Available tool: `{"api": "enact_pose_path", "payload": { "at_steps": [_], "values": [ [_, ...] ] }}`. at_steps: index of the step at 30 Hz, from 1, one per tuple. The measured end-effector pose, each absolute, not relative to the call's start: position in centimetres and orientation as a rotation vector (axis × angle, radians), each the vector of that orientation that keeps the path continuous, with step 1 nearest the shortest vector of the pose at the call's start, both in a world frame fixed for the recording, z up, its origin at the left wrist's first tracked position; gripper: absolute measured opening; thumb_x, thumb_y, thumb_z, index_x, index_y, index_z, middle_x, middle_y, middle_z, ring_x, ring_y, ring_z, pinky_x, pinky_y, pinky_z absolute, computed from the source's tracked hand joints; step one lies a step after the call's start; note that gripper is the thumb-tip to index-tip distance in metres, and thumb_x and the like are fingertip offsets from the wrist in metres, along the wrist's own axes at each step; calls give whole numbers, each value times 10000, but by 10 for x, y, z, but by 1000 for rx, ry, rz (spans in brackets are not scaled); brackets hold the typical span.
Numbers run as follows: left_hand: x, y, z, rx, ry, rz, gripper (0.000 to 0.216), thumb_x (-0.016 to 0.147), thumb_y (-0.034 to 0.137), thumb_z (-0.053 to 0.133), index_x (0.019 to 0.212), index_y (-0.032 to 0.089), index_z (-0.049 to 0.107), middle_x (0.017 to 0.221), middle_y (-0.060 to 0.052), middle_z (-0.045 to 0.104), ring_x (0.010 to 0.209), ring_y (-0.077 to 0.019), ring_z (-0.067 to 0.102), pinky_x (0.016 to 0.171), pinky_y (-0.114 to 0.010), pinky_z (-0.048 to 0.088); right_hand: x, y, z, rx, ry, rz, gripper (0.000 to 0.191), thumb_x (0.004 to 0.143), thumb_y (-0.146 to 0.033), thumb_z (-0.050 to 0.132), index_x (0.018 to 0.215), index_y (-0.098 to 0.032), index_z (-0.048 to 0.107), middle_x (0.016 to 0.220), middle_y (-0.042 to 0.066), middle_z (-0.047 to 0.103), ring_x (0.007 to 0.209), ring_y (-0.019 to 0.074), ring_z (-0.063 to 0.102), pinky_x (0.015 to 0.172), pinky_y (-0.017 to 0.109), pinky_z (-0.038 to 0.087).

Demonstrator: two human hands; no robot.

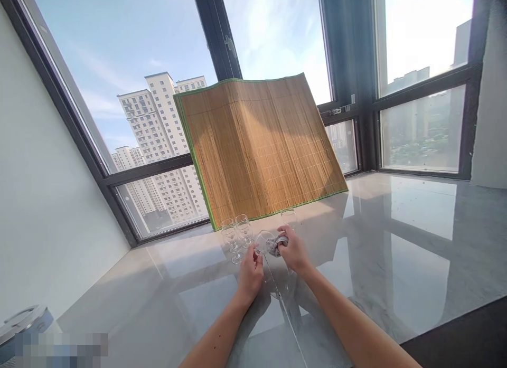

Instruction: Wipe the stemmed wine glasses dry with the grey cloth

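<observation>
My left hand [251,272] is closed around the stem of a clear wine glass [263,243] that lies tilted over the glossy marble counter [396,252]. My right hand [292,249] is closed on a small grey cloth [278,245], which is pushed into the glass's bowl. Two more clear stemmed glasses [236,235] stand upright just left of my hands. A third upright glass [289,217] stands behind my right hand.
A bamboo mat [257,146] with green edging leans against the window behind the glasses. Large windows with dark frames run along the back. A white wall rises at left, and a round white-and-grey object [24,320] sits at the lower left corner.
</observation>
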State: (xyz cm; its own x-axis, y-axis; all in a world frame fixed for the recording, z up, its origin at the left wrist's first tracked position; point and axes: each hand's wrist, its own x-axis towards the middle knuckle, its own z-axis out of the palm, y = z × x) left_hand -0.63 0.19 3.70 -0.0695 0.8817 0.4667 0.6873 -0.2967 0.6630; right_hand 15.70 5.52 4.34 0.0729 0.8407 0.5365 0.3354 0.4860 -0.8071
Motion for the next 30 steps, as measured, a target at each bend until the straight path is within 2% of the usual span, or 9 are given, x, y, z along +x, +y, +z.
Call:
{"api": "enact_pose_path", "payload": {
  "at_steps": [3,7,12,16,20,25,30],
  "values": [
    [-7,3,37,1971,1755,1273,383,924,320,383,1256,205,537,820,-9,598,755,-160,568,750,-279,450,156,57,41,-1046,-1514,549,441,632,-138,467,1059,-209,551,829,15,678,726,176,619,667,272,449],
    [-8,4,35,1965,1812,1209,350,940,292,368,1240,211,528,890,-34,658,870,-173,616,831,-285,450,153,59,38,-995,-1506,588,438,614,-136,479,1040,-200,559,778,6,660,704,170,610,668,273,452],
    [-10,7,30,1995,1751,1183,340,951,248,338,1257,222,485,1192,-78,663,1110,-185,601,942,-295,434,148,54,40,-925,-1555,855,498,552,-115,517,1043,-200,540,671,-34,635,632,168,601,611,264,444],
    [-13,9,29,2009,1737,1165,352,945,228,331,1254,217,501,1173,-74,686,1087,-184,628,927,-285,444,149,44,48,-826,-1519,1125,562,553,-132,554,1110,-198,508,725,-25,645,611,155,588,565,250,431],
    [-13,9,33,2029,1899,1108,398,936,231,347,1278,188,545,1232,-124,663,1151,-235,601,953,-338,427,153,35,63,-728,-1344,1277,583,618,-216,614,1186,-213,481,813,-3,635,626,150,591,538,247,436],
    [-11,2,41,2029,2170,997,417,896,211,426,1267,220,617,1115,-104,703,1098,-285,572,968,-421,369,160,37,73,-700,-1054,1133,583,666,-298,647,1207,-209,448,847,1,628,625,146,582,509,237,430],
    [-10,-3,43,2083,2217,961,432,861,156,452,1217,265,671,1012,-60,704,1031,-257,545,948,-387,365,167,46,68,-932,-1007,730,490,696,-240,566,1173,-186,472,864,35,655,742,184,620,646,277,477]
  ]
}}
